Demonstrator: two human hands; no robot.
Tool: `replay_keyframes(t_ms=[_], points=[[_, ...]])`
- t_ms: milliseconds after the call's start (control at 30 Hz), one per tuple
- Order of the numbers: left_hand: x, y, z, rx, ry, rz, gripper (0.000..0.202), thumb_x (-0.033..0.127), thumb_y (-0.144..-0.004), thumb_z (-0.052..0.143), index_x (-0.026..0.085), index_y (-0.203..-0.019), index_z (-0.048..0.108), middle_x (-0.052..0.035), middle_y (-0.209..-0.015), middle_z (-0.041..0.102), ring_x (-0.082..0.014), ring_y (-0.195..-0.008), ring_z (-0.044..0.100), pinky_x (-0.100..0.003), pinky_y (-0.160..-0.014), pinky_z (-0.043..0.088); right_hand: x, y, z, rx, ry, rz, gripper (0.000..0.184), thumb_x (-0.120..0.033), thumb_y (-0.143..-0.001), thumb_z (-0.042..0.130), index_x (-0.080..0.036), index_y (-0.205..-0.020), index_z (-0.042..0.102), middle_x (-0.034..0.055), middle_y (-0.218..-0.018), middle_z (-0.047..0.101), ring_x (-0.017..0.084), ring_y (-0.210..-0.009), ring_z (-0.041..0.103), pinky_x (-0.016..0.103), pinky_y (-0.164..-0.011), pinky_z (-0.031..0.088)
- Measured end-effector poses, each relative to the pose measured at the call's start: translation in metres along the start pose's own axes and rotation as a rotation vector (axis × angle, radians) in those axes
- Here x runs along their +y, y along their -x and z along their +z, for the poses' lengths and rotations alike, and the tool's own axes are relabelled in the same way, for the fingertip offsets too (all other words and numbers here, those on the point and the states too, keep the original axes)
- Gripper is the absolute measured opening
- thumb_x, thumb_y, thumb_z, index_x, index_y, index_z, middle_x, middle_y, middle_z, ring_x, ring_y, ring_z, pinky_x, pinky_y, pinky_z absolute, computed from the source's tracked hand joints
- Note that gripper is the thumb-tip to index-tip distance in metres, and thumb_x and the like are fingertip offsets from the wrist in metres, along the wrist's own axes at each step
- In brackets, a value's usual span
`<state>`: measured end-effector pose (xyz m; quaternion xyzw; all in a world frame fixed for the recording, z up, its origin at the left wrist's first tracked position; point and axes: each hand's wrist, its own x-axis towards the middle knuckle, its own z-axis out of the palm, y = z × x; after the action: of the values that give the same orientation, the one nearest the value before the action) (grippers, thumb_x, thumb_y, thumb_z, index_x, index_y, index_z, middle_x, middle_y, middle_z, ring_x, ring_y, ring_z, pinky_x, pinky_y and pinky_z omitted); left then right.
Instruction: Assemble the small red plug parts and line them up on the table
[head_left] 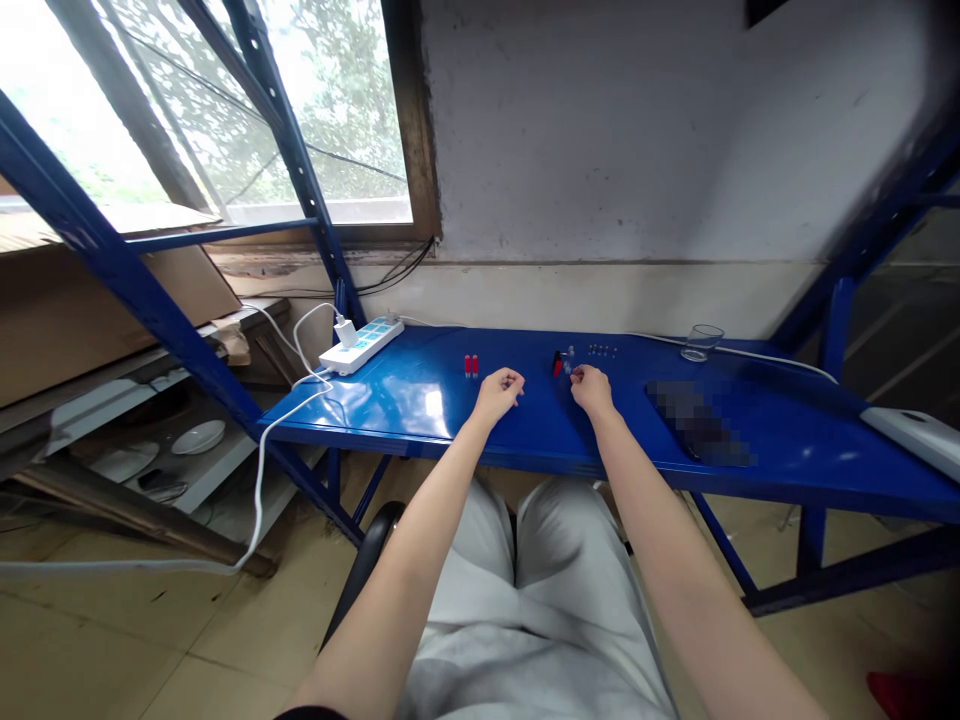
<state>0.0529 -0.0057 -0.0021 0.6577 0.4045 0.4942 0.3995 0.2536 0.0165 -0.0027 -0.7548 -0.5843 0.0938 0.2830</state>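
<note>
My left hand (499, 394) is above the blue table with its fingers curled together; what they hold, if anything, is too small to make out. Just beyond it, to the left, two small red cylinders (471, 366) with pale ends lie side by side. My right hand (592, 386) has its fingertips pinched close to the tabletop, and whatever is between them is hidden. Beside those fingertips are small clear pieces (568, 366) and a small red-and-black piece (557, 364). Farther back, several tiny pale pieces (602, 350) form rough rows.
A white power strip (364, 345) with a plugged-in cord occupies the left end of the blue table (397, 400). Toward the right are a clear glass cup (701, 343), a dark pixelated flat object (697, 422) and a white object (915, 440). Blue metal posts (311, 180) frame the table.
</note>
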Motion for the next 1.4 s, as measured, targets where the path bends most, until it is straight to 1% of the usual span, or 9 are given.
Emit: replay_keyframes(t_ms=[67, 200, 367, 600, 700, 867, 1033, 1233, 1400], points=[[-0.0001, -0.0003, 0.0001, 0.003, -0.002, -0.005, 0.013, 0.027, -0.077, 0.054, 0.014, -0.077, 0.057, 0.0001, -0.064, 0.057, -0.0058, -0.045, 0.05, -0.02, -0.049, 0.042, -0.0013, 0.0002, -0.0005, -0.012, 0.006, 0.002, 0.026, -0.025, -0.084, 0.048, -0.013, -0.102, 0.063, 0.0132, -0.096, 0.066, 0.022, -0.089, 0.06, 0.026, -0.065, 0.041], [0.002, 0.0005, 0.0002, 0.0, -0.009, -0.009, 0.013, 0.026, -0.077, 0.053, 0.014, -0.077, 0.057, 0.0003, -0.063, 0.057, -0.0058, -0.044, 0.05, -0.02, -0.049, 0.042, -0.0044, 0.0009, -0.0026, -0.025, 0.025, 0.01, 0.027, -0.034, -0.084, 0.049, -0.015, -0.091, 0.067, 0.0119, -0.087, 0.067, 0.022, -0.082, 0.062, 0.026, -0.06, 0.041], [0.0038, 0.0017, 0.0002, -0.009, -0.022, -0.006, 0.013, 0.026, -0.077, 0.052, 0.014, -0.077, 0.057, -0.0004, -0.064, 0.057, -0.0064, -0.046, 0.051, -0.02, -0.049, 0.043, -0.0071, 0.0026, -0.0051, -0.02, 0.041, 0.019, 0.028, -0.036, -0.083, 0.05, -0.016, -0.086, 0.069, 0.0112, -0.079, 0.067, 0.021, -0.074, 0.062, 0.025, -0.056, 0.04], [-0.0007, 0.0004, 0.0001, -0.016, -0.033, -0.001, 0.016, 0.029, -0.078, 0.052, 0.014, -0.078, 0.058, -0.0009, -0.066, 0.058, -0.0067, -0.047, 0.052, -0.02, -0.05, 0.043, -0.006, 0.0007, -0.0031, -0.002, 0.04, 0.017, 0.027, -0.036, -0.082, 0.052, -0.016, -0.079, 0.07, 0.0108, -0.073, 0.066, 0.021, -0.07, 0.062, 0.025, -0.052, 0.039], [-0.0006, 0.0007, 0.0, -0.015, -0.034, -0.002, 0.016, 0.029, -0.078, 0.052, 0.014, -0.079, 0.058, -0.0011, -0.065, 0.058, -0.0068, -0.048, 0.052, -0.02, -0.05, 0.044, -0.0054, -0.001, -0.0015, 0.001, 0.047, 0.015, 0.027, -0.036, -0.082, 0.052, -0.016, -0.08, 0.071, 0.011, -0.073, 0.066, 0.021, -0.07, 0.062, 0.025, -0.053, 0.04], [0.002, 0.0018, 0.0003, -0.015, -0.03, -0.005, 0.015, 0.028, -0.077, 0.053, 0.014, -0.078, 0.058, -0.0009, -0.065, 0.058, -0.0064, -0.048, 0.051, -0.02, -0.05, 0.044, -0.0057, -0.0022, -0.0008, -0.01, 0.062, 0.022, 0.027, -0.037, -0.082, 0.053, -0.017, -0.085, 0.07, 0.011, -0.078, 0.067, 0.021, -0.07, 0.063, 0.026, -0.054, 0.042], [0.0027, 0.0021, 0.0001, -0.015, -0.037, -0.004, 0.015, 0.028, -0.077, 0.052, 0.014, -0.077, 0.058, -0.0009, -0.064, 0.058, -0.0064, -0.048, 0.051, -0.02, -0.05, 0.044, -0.007, -0.0015, -0.0019, -0.024, 0.058, 0.024, 0.028, -0.037, -0.082, 0.052, -0.016, -0.086, 0.071, 0.0108, -0.076, 0.067, 0.021, -0.07, 0.063, 0.026, -0.054, 0.042], [0.003, 0.0019, 0.0001, -0.015, -0.036, -0.008, 0.015, 0.028, -0.077, 0.053, 0.014, -0.078, 0.059, -0.0008, -0.064, 0.059, -0.0063, -0.048, 0.051, -0.02, -0.051, 0.044, -0.0088, 0.0001, -0.0044, -0.033, 0.073, 0.041, 0.029, -0.037, -0.082, 0.051, -0.016, -0.09, 0.071, 0.0114, -0.081, 0.067, 0.021, -0.073, 0.063, 0.025, -0.054, 0.042], [0.0026, 0.0021, 0.0, -0.014, -0.033, -0.002, 0.016, 0.029, -0.077, 0.052, 0.014, -0.077, 0.059, -0.0008, -0.064, 0.058, -0.0067, -0.048, 0.052, -0.02, -0.051, 0.043, -0.0102, 0.0027, -0.0059, -0.038, 0.087, 0.026, 0.03, -0.036, -0.083, 0.05, -0.016, -0.097, 0.068, 0.0112, -0.087, 0.068, 0.021, -0.08, 0.063, 0.025, -0.059, 0.043]])
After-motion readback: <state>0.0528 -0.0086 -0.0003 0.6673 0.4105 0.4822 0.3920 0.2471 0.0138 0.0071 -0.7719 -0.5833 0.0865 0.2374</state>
